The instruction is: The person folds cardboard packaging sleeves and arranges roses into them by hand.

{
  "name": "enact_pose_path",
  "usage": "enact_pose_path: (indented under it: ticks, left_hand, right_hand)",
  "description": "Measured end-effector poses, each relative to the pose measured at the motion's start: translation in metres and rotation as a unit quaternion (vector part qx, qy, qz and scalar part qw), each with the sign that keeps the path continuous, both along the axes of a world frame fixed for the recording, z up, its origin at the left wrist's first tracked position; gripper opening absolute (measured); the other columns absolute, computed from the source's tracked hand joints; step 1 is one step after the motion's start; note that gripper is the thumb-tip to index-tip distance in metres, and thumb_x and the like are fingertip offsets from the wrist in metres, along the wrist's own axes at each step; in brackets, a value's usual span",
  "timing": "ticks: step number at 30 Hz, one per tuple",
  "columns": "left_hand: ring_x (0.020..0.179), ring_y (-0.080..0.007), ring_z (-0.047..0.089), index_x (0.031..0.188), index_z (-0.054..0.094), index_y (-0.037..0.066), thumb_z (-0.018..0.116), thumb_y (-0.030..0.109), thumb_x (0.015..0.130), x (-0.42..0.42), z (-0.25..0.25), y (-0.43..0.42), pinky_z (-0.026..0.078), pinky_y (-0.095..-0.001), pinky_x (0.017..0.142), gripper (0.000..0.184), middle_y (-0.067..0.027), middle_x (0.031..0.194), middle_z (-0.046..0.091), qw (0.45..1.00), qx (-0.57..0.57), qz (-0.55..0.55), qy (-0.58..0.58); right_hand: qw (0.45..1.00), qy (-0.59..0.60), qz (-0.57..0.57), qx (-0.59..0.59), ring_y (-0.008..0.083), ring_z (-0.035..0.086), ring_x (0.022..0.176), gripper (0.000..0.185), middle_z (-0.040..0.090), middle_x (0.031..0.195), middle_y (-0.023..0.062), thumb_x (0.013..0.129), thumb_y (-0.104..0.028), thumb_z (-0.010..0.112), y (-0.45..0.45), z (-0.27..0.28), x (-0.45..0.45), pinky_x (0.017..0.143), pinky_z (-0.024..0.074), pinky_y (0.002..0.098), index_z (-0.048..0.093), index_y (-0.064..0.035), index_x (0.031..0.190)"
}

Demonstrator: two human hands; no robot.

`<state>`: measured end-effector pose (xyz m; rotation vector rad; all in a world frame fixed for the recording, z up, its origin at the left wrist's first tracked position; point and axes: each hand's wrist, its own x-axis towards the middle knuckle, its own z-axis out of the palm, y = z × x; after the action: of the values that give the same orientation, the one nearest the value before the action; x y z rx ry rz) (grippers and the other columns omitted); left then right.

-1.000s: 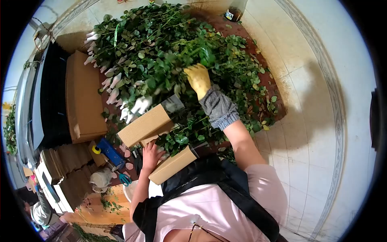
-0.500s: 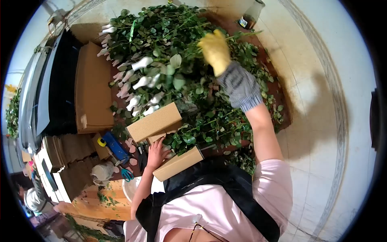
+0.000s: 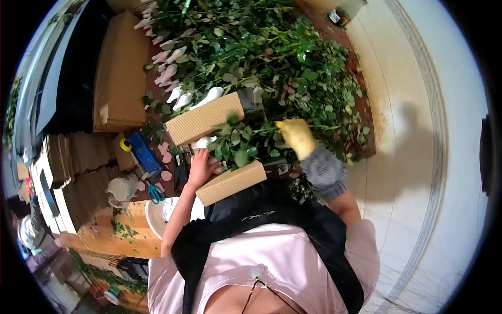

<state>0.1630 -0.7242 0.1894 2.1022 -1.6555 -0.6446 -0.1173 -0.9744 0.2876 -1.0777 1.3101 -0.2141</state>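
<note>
My right hand [image 3: 298, 138], in a yellow-and-grey glove, is closed around leafy rose stems [image 3: 271, 131] over the near part of the bench. A rose head in a white sleeve [image 3: 204, 142] lies at the left end of this bunch, between two corrugated cardboard pieces. Bare, my left hand [image 3: 202, 169] rests beside that head with its fingers stretched out, touching pale heads low in the gap. The upper cardboard piece [image 3: 205, 119] lies beyond my left hand, the lower one [image 3: 231, 183] close to my apron. Leaves partly hide the stems.
A large heap of roses [image 3: 261, 57] covers the far side of the bench. To the left are a cardboard box [image 3: 123, 73], stacked cardboard sheets [image 3: 86, 157], a blue tool [image 3: 144, 152], teal scissors [image 3: 155, 193] and a white cup [image 3: 123, 188]. A glass jar [image 3: 342, 14] stands top right.
My right hand has come down from the rose heap toward me, bringing stems between the cardboard pieces. My left hand stays near the same spot. The camera view has shifted.
</note>
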Motion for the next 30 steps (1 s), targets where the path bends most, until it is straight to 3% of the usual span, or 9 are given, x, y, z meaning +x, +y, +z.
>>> enact_pose_path:
  ticks: [2,4,6,7,10,12,22,25,30]
  left_hand:
    - [0.117,-0.038,0.052,0.136,0.05,0.003,0.075,0.029,0.082,-0.001,0.017,-0.005,0.043,-0.0462,0.095,0.065,-0.0171,0.127,0.057,1.0,-0.022,-0.013,-0.004]
    - [0.114,-0.0378,0.054,0.136,0.05,0.004,0.074,0.031,0.083,-0.001,0.024,-0.007,0.044,-0.0466,0.092,0.065,-0.0173,0.126,0.058,0.999,-0.026,-0.037,-0.007]
    - [0.112,-0.037,0.053,0.135,0.052,0.005,0.074,0.034,0.082,-0.004,0.026,-0.007,0.043,-0.0467,0.091,0.064,-0.0169,0.122,0.058,0.994,-0.024,-0.056,-0.092]
    - [0.111,-0.0369,0.052,0.135,0.053,0.006,0.074,0.035,0.082,-0.005,0.03,-0.009,0.042,-0.0468,0.091,0.064,-0.0169,0.121,0.057,0.989,-0.025,-0.06,-0.135]
    - [0.119,-0.0409,0.046,0.133,0.055,0.008,0.076,0.038,0.08,-0.005,0.031,-0.011,0.039,-0.0497,0.097,0.065,-0.0208,0.129,0.049,0.977,-0.04,-0.076,-0.194]
    - [0.121,-0.0422,0.044,0.133,0.055,0.008,0.077,0.038,0.079,0.0,0.031,-0.013,0.038,-0.0509,0.1,0.066,-0.0216,0.131,0.047,0.969,-0.068,-0.083,-0.221]
    - [0.127,-0.0444,0.042,0.131,0.052,0.01,0.082,0.028,0.074,-0.003,0.019,-0.009,0.038,-0.0537,0.103,0.066,-0.0232,0.139,0.04,0.997,-0.055,-0.015,-0.059]
    - [0.13,-0.0462,0.039,0.133,0.052,0.011,0.082,0.024,0.075,-0.004,0.019,-0.007,0.038,-0.055,0.102,0.067,-0.0234,0.144,0.034,0.997,-0.055,-0.005,-0.045]
    - [0.128,-0.0443,0.042,0.13,0.055,0.011,0.082,0.027,0.074,0.0,0.016,-0.007,0.038,-0.0548,0.103,0.065,-0.0229,0.145,0.035,0.998,-0.046,-0.001,-0.049]
  right_hand:
    - [0.958,0.053,0.117,-0.258,0.0253,0.066,0.072,0.009,0.07,0.079,0.0102,0.085,-0.012,0.065,0.022,-0.091,-0.01,0.063,0.0509,0.0385,0.071,-0.006,0.088]
    - [0.707,0.305,0.388,-0.505,0.0283,0.068,0.082,0.017,0.069,0.081,0.0129,0.086,-0.013,0.058,0.031,-0.046,0.01,0.074,0.0531,0.0419,0.072,-0.0057,0.094]
    - [0.698,0.404,0.36,-0.468,0.0276,0.065,0.088,0.016,0.066,0.085,0.0115,0.087,-0.014,0.055,0.035,-0.048,0.033,0.083,0.0507,0.0409,0.068,-0.0102,0.095]
    - [0.701,0.361,0.199,-0.582,0.0247,0.06,0.099,0.014,0.064,0.095,0.0098,0.089,-0.017,0.055,0.034,-0.149,0.028,0.095,0.046,0.0407,0.066,-0.0119,0.096]
    - [0.867,0.159,0.163,-0.443,0.0233,0.053,0.113,0.021,0.061,0.108,0.008,0.091,-0.015,0.054,0.032,-0.211,0.016,0.109,0.0361,0.0396,0.064,-0.0146,0.109]
    - [0.784,0.228,0.171,-0.551,0.0238,0.053,0.116,0.032,0.06,0.117,0.0073,0.09,-0.008,0.053,0.034,-0.232,0.004,0.113,0.0341,0.0401,0.061,-0.0174,0.12]
    - [0.781,0.19,0.217,-0.554,0.032,0.061,0.07,0.043,0.065,0.08,0.0107,0.082,-0.005,0.062,0.054,-0.093,-0.004,0.065,0.0514,0.0451,0.065,-0.0156,0.123]
    - [0.911,0.161,0.281,-0.256,0.0307,0.069,0.089,0.041,0.073,0.098,0.011,0.085,-0.015,0.068,0.019,-0.054,-0.006,0.079,0.0559,0.0422,0.065,-0.0141,0.126]
    - [0.829,0.197,0.367,-0.373,0.0328,0.066,0.1,0.036,0.069,0.111,0.0136,0.093,-0.024,0.062,-0.018,0.002,0.012,0.089,0.0523,0.0452,0.061,-0.0128,0.128]
